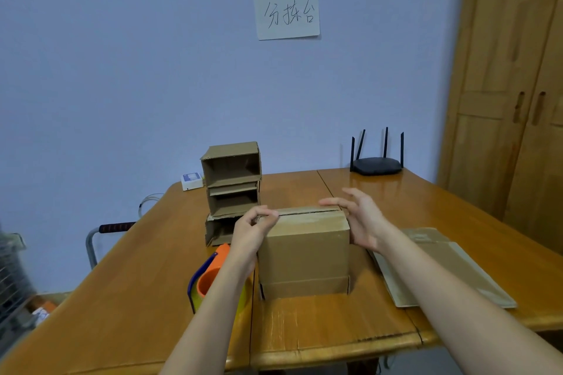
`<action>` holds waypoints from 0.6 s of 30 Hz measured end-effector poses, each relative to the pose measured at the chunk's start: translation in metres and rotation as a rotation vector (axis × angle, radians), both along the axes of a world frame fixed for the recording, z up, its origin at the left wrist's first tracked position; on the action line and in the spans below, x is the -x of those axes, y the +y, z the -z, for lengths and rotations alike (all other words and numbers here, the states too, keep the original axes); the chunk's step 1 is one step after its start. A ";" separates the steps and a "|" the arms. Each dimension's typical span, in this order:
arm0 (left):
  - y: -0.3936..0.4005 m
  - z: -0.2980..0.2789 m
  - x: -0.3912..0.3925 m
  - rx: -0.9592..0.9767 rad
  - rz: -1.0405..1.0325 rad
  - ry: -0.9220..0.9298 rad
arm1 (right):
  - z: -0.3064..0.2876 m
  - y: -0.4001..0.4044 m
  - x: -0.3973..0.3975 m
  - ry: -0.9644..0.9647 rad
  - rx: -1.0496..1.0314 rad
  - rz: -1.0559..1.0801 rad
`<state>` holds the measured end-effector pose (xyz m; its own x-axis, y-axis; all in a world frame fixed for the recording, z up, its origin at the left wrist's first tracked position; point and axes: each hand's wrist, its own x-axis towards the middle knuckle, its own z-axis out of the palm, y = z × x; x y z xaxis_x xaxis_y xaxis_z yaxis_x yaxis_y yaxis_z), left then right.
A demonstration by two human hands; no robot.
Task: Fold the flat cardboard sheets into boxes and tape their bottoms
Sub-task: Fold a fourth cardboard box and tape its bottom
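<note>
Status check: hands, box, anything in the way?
Left hand pinching box top edge, right hand open beside it. Flaps closed. Tape dispenser close left.

head view looks forward and down, close over the table [304, 323].

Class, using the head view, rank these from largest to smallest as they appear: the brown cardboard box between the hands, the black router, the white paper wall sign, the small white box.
1. Brown cardboard box
2. White paper wall sign, farther away, so unsure
3. Black router
4. Small white box
</note>
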<state>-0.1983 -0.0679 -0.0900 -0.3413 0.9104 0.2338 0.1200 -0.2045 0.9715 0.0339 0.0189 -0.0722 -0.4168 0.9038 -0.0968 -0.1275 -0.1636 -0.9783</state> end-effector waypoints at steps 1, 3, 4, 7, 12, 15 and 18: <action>0.001 -0.001 -0.002 0.014 -0.017 -0.018 | 0.000 -0.002 0.000 -0.069 -0.042 -0.010; 0.001 -0.003 -0.004 0.057 -0.020 -0.012 | 0.002 -0.009 0.003 -0.259 -0.186 0.007; 0.001 -0.005 -0.004 0.075 -0.001 0.003 | 0.003 -0.011 0.004 -0.303 -0.233 0.038; 0.004 -0.015 -0.001 0.128 0.075 0.183 | 0.000 -0.008 0.006 -0.340 -0.272 0.071; 0.016 -0.029 -0.016 0.308 0.052 0.751 | -0.024 -0.004 0.012 -0.660 -0.404 0.009; 0.017 -0.026 -0.023 0.349 -0.092 1.159 | -0.030 -0.008 0.030 -1.086 -0.671 0.038; 0.020 -0.029 -0.023 0.390 -0.065 1.289 | -0.022 -0.021 0.047 -1.359 -0.843 -0.088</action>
<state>-0.1750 -0.0482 -0.0612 -0.1207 0.9813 0.1501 0.9834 0.0975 0.1532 -0.0128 -0.0024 -0.0504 -0.4928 0.8674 0.0692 0.8523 0.4972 -0.1626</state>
